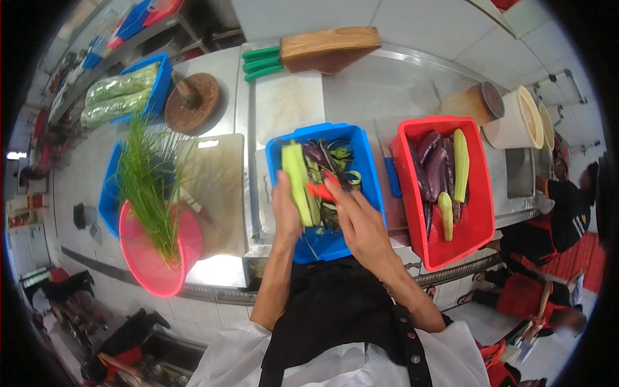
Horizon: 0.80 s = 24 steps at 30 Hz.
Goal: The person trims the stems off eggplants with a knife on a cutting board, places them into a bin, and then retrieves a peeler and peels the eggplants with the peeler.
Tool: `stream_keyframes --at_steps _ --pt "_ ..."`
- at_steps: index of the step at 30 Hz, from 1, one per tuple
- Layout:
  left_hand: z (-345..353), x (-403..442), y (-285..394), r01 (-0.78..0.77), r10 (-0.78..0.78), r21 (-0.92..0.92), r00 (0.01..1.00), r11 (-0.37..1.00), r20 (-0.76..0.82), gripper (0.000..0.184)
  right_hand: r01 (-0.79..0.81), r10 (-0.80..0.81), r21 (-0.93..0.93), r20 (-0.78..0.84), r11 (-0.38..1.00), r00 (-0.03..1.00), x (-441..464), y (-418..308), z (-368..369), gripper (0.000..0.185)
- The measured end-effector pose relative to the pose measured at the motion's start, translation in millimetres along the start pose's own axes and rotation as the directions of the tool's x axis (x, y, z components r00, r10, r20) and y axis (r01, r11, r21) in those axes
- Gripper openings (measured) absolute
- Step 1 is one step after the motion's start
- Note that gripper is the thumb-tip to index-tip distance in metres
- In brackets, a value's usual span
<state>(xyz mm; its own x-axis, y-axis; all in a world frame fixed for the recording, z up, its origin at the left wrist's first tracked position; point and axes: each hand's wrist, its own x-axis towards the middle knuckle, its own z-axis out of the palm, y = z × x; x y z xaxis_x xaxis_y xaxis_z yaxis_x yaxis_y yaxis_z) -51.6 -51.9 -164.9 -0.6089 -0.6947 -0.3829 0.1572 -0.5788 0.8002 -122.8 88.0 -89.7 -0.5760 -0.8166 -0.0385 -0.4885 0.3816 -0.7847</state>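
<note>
My left hand (285, 209) is wrapped around a mostly peeled eggplant (295, 171), its pale green flesh showing, tilted above a blue bin (312, 247). In my right hand (362, 227) is a red peeler (320, 188), close against the eggplant's right side; the blade is blurred. Dark purple and green peelings (340, 155) lie in the blue bin under both hands. To the right, a red bin (456, 250) contains several purple eggplants (436, 171) and pale peeled eggplants (460, 164).
Leftward stand a pink tub (161, 274) with long green chives (151, 193), a cutting board (222, 168) with a knife, and a stone mortar (209, 106). Behind are a wooden block (329, 48) and green handles (263, 63). White buckets (512, 119) stand right. Other people work nearby.
</note>
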Motion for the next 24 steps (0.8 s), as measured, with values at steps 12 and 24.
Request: stream_keyframes --at_steps 12,24 --pt "0.9 10.0 -5.3 -0.068 0.044 -0.151 0.986 0.986 -0.161 0.050 0.102 -0.108 0.051 0.130 0.993 0.986 -30.9 24.1 13.2 0.050" --pt "23.2 -0.3 1.1 -0.029 0.030 0.078 1.000 0.997 -0.003 0.046 0.093 -0.106 -0.279 -0.030 0.956 0.994 0.7 9.2 -1.1 0.059"
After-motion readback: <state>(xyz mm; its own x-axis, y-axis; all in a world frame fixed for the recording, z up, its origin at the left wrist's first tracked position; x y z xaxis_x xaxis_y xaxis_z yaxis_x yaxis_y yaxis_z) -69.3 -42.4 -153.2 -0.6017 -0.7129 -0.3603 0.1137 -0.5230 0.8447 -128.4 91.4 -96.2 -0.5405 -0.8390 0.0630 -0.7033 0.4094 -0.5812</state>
